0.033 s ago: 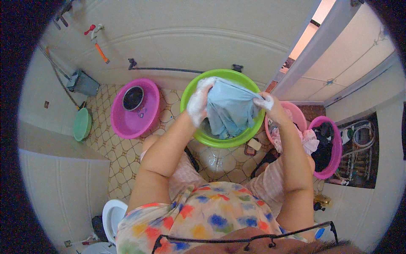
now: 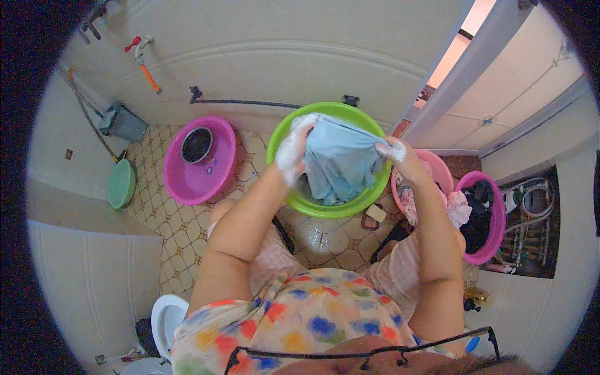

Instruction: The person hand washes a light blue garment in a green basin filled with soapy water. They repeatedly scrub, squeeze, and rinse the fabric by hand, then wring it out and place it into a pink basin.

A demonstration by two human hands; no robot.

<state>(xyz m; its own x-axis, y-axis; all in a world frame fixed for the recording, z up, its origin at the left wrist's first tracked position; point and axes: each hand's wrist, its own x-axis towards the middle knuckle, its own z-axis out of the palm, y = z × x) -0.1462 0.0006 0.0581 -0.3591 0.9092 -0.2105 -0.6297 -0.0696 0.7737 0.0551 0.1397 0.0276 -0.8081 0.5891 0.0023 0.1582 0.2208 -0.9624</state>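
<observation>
A wet light-blue cloth garment (image 2: pixel 340 159) is stretched between my hands over a green basin (image 2: pixel 331 211). My left hand (image 2: pixel 292 150), coated in white suds, grips its upper left part. At the upper right corner, my right hand (image 2: pixel 395 151) pinches the fabric, with foam on its fingers too. The lower folds of the garment hang down into the basin, and what lies under them is mostly hidden. On the floor by the basin's near right rim is a soap bar (image 2: pixel 376 213) in a small dish (image 2: pixel 369 222).
A magenta basin (image 2: pixel 178 187) with a dark round bowl (image 2: pixel 197 145) stands left. To the right are a pink basin (image 2: pixel 440 164) with pink clothes and another magenta basin (image 2: pixel 497 240) with dark clothes. A wall bar (image 2: pixel 250 102) runs behind; a toilet (image 2: pixel 164 319) is near left.
</observation>
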